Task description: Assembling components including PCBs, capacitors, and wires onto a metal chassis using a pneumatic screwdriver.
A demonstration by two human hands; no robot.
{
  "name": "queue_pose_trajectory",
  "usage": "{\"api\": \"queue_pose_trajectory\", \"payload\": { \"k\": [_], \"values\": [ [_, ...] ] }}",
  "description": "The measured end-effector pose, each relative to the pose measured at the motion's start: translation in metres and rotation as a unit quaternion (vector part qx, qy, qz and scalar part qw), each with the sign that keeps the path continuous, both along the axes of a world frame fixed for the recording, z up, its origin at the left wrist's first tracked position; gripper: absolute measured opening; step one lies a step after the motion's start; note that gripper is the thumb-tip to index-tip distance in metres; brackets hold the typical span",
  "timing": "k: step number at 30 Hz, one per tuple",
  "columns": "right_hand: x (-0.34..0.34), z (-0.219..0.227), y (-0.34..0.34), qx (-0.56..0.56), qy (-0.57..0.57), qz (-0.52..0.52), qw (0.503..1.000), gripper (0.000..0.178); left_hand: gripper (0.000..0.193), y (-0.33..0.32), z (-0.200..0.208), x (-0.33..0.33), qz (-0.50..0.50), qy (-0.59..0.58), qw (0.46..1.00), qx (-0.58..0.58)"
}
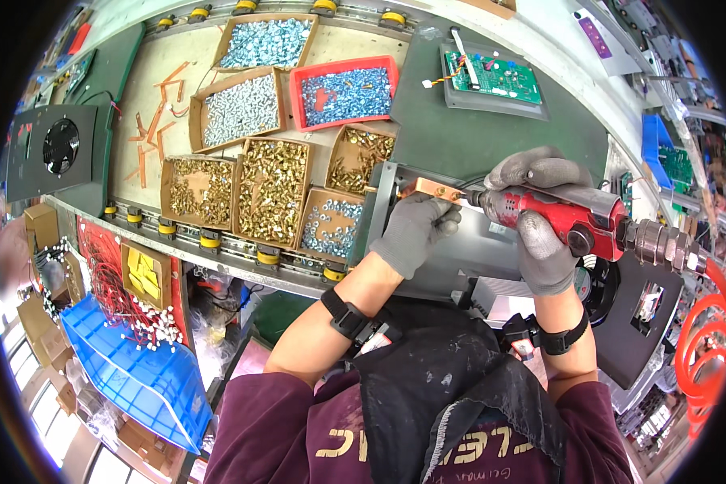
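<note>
My left hand (415, 232), in a grey glove, is closed on a small copper bar (437, 189). A brass-coloured bolt (372, 189) sticks out left of those fingers. My right hand (545, 254), also gloved, wraps around a red air screwdriver (532, 208), with fingers over its top and thumb below. The tool's tip meets the right end of the bar; whether a screw is seated there is too small to tell. Both hands are above an open grey metal housing (440, 262), and my left hand hides part of it.
To the left stand cardboard boxes of brass screws (273, 189), silver screws (242, 110) and nuts (331, 223), plus a red tray (397, 77). A green circuit board (500, 81) lies at the back. The orange coiled hose (686, 323) trails right. Roller rails (210, 240) edge the line.
</note>
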State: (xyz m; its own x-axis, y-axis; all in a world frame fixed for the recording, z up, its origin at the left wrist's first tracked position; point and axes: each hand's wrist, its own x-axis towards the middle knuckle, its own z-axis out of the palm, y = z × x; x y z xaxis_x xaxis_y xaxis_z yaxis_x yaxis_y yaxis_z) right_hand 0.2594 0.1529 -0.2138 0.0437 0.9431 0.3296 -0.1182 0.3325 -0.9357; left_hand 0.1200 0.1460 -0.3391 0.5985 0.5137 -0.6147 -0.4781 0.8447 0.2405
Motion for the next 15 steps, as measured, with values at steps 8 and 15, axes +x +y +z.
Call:
{"api": "queue_pose_trajectory", "payload": {
  "k": [8, 15],
  "values": [
    [-0.006, 0.003, 0.004, 0.004, -0.049, 0.004, 0.999, 0.027, 0.032, 0.001, 0.014, -0.016, -0.037, -0.017, 0.999, 0.016],
    [-0.01, 0.002, 0.004, -0.04, -0.012, 0.028, 0.999, 0.023, 0.034, 0.001, 0.012, -0.015, -0.034, -0.018, 0.997, 0.07]
  ]
}}
